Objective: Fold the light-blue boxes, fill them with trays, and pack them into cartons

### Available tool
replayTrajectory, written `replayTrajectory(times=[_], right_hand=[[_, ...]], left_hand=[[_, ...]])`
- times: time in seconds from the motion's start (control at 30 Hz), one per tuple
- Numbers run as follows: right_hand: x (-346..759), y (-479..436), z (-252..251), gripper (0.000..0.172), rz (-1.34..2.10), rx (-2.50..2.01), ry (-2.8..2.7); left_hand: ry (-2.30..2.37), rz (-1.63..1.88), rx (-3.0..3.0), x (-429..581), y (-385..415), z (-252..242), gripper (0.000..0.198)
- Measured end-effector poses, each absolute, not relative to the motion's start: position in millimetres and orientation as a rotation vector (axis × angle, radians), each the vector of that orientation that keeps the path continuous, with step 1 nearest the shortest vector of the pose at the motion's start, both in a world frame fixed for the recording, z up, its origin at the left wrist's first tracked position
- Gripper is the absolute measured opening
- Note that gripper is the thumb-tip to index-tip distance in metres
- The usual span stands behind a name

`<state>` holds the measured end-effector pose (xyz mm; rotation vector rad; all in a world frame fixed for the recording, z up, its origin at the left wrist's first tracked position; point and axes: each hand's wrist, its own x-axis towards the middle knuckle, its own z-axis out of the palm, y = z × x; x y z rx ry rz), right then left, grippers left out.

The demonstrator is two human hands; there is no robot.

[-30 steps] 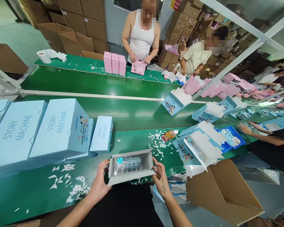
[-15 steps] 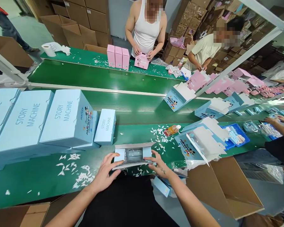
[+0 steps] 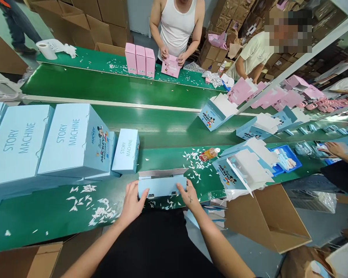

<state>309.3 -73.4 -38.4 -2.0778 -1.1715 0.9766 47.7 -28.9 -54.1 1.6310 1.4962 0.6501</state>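
Note:
A light blue box (image 3: pixel 161 187) stands at the near edge of the green bench, its near top flap folded over the opening and its far flap (image 3: pixel 164 173) raised. My left hand (image 3: pixel 133 200) grips the box's left end, thumb on the blue flap. At the right end, my right hand (image 3: pixel 189 194) holds the box with its thumb pressed on the same flap. Two small dark slots show along the flap's near edge. The box's contents are hidden. To the left, a closed blue box (image 3: pixel 126 151) stands beside larger blue boxes (image 3: pixel 65 141).
White paper scraps (image 3: pixel 103 211) litter the bench (image 3: pixel 46 200). A drink bottle (image 3: pixel 208 154) lies right of centre, near open blue boxes (image 3: pixel 227 173). A large carton (image 3: pixel 263 220) stands at the lower right. Across the bench, a person in a white top handles a pink box (image 3: pixel 171 66).
The near flap has come down over the opening, covering the clear packaging seen before. My hands have shifted with it, thumbs now on the flap. The whole view has moved slightly.

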Motion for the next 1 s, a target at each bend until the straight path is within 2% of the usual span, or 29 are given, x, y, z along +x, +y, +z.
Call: replayTrajectory(times=[0.13, 0.2, 0.3, 0.33, 0.4, 0.5, 0.57, 0.6, 0.67, 0.77, 0.9, 0.93, 1.0], right_hand=[[298.3, -66.1, -49.3, 0.046, 0.633, -2.155, -1.25], [302.6, -60.4, -50.4, 0.056, 0.581, -2.114, -1.298], [313.4, -51.8, -47.2, 0.074, 0.692, -1.992, -1.39], [316.1, -50.0, -46.0, 0.073, 0.745, -1.928, -1.413], [319.7, -49.5, -45.1, 0.056, 0.823, -1.784, -1.425], [326.4, -56.9, -46.8, 0.024, 0.847, -1.611, -1.401], [335.2, -64.2, -45.2, 0.024, 0.887, -1.553, -1.47], [340.6, -67.5, -42.1, 0.028, 0.92, -1.54, -1.536], [350.9, -71.5, -30.5, 0.034, 0.978, -1.542, -1.709], [357.7, -71.8, -6.6, 0.035, 0.968, -1.585, -2.042], [346.8, -71.8, 8.3, 0.058, 0.745, -1.691, -2.344], [342.7, -73.1, 7.3, 0.057, 0.66, -1.697, -2.37], [335.3, -77.0, 3.2, 0.04, 0.489, -1.635, -2.399]], left_hand=[[1.736, 0.752, 1.24, 51.6, -25.3, -66.2, 0.065], [1.704, 0.761, 1.203, 50.7, -21.3, -71.2, 0.078], [1.574, 0.77, 1.301, 46.0, -13.6, -70.9, 0.087], [1.523, 0.773, 1.362, 44.3, -11.1, -69.0, 0.088], [1.398, 0.776, 1.535, 41.3, -7.3, -64.5, 0.078], [1.185, 0.786, 1.791, 35.9, -4.3, -58.8, 0.042], [1.036, 0.759, 1.936, 29.0, -2.1, -54.0, 0.025], [0.953, 0.708, 2.014, 24.3, -0.5, -50.1, 0.024], [0.8, 0.502, 2.173, 13.7, 3.8, -38.4, 0.032], [0.69, 0.134, 2.321, 2.6, 8.7, -16.3, 0.056], [0.802, 0.016, 2.371, 12.1, 1.6, -4.0, 0.07], [0.857, 0.034, 2.383, 17.6, -2.1, -5.1, 0.069], [0.965, 0.075, 2.422, 28.4, -9.3, -8.8, 0.065]])
